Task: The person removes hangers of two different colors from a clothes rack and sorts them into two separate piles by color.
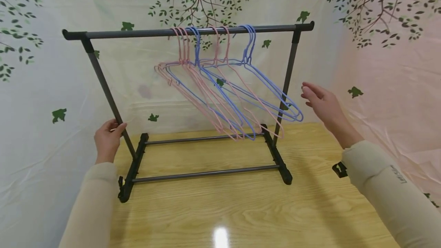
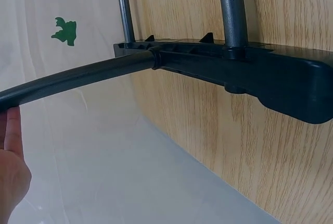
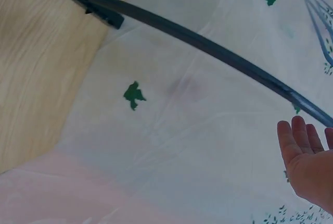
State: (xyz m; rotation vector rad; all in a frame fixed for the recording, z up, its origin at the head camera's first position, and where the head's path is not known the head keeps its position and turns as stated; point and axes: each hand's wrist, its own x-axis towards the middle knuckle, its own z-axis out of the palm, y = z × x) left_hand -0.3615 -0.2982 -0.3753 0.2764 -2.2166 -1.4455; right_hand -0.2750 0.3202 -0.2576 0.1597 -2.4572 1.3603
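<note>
A black clothes rack stands on a wooden table, with several pink hangers and blue hangers on its top bar. My left hand holds the left post low down, its thumb near the front of the post. In the left wrist view, fingers of that hand meet the underside of the slanting post. To the right of the right post, my right hand is raised with fingers extended and nothing in it. The right wrist view shows its fingertips close to the post.
The wooden table carries the rack's feet. Behind it hangs a pale backdrop printed with trees and leaves, turning pink at the right. A small black clip-like piece shows by the right sleeve.
</note>
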